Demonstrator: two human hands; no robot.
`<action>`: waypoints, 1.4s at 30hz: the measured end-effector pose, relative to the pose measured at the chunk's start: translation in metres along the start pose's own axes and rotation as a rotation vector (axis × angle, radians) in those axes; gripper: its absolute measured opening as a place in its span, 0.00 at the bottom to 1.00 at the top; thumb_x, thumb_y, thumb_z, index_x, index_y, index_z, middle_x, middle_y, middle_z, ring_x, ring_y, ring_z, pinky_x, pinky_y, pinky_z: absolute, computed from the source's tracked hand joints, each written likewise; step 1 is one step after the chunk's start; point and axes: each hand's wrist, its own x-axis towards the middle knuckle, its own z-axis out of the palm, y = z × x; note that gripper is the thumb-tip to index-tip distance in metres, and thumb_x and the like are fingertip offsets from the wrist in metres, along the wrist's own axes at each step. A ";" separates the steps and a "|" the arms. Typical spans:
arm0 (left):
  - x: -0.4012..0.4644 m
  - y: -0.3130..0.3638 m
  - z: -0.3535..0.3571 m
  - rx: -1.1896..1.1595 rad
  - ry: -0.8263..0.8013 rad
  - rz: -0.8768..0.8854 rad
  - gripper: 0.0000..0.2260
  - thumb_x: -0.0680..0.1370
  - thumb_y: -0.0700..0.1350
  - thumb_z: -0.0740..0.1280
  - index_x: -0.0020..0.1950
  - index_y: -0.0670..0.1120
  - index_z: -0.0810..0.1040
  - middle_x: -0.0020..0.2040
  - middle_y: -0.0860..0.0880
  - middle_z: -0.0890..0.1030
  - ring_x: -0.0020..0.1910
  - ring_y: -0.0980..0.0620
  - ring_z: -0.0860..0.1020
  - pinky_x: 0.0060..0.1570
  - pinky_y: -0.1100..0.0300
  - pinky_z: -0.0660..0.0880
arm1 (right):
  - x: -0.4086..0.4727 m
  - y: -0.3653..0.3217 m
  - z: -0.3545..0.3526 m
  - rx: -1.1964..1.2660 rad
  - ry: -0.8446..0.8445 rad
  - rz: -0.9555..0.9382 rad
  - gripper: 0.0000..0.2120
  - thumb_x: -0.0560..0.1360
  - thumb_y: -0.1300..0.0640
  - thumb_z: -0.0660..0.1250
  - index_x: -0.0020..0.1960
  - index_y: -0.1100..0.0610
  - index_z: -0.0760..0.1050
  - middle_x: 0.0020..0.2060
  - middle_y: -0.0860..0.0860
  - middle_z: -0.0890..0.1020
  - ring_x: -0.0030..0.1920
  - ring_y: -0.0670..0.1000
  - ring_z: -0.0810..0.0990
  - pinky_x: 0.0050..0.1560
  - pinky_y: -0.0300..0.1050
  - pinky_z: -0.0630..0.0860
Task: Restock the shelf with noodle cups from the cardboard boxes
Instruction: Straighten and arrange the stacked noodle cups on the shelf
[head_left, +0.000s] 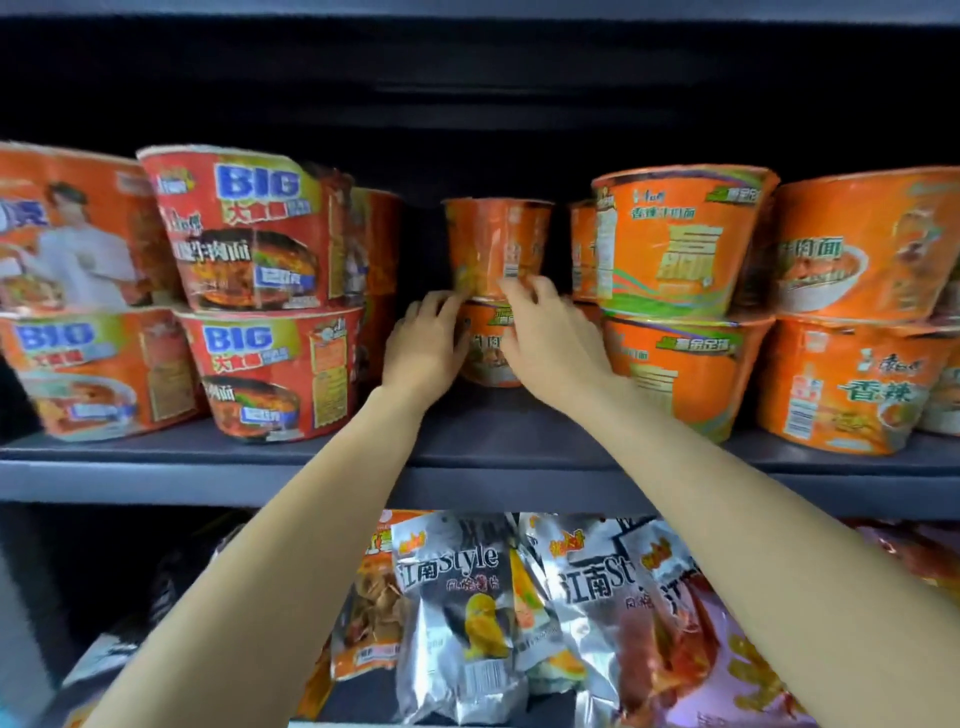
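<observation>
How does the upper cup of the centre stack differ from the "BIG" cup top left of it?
The upper centre cup sits deep on the shelf and is mainly orange; the BIG cup stands nearer the front edge, is red and tilts. Both hands touch only the centre stack. Both cups top two-high stacks.

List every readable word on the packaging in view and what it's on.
"BIG": upper red noodle bowl, left stack.
"BIG": lower red noodle bowl beneath it.
"Style": silver snack bag, lower shelf.
Chinese characters on the orange noodle bowls: too blurred to quote reliably.
Barcodes, small print: unreadable.
</observation>
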 end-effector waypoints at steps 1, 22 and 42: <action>0.000 -0.002 0.001 -0.021 0.003 -0.008 0.21 0.79 0.43 0.62 0.72 0.48 0.67 0.68 0.45 0.70 0.62 0.41 0.69 0.55 0.47 0.72 | 0.015 -0.004 0.010 0.002 -0.050 0.067 0.24 0.80 0.54 0.58 0.74 0.52 0.56 0.72 0.60 0.58 0.63 0.65 0.70 0.56 0.56 0.73; 0.006 -0.008 -0.003 0.118 0.012 -0.188 0.31 0.71 0.46 0.73 0.70 0.46 0.64 0.68 0.43 0.63 0.66 0.43 0.65 0.54 0.50 0.72 | 0.085 0.014 0.084 0.438 0.119 0.092 0.30 0.66 0.46 0.73 0.60 0.56 0.63 0.66 0.58 0.64 0.64 0.59 0.66 0.63 0.56 0.67; 0.002 -0.002 -0.006 -0.008 0.131 -0.237 0.42 0.72 0.47 0.73 0.77 0.45 0.50 0.72 0.43 0.63 0.70 0.44 0.66 0.63 0.49 0.68 | 0.104 0.012 0.056 0.966 0.330 0.354 0.42 0.65 0.36 0.73 0.71 0.51 0.59 0.68 0.55 0.64 0.68 0.56 0.64 0.67 0.58 0.66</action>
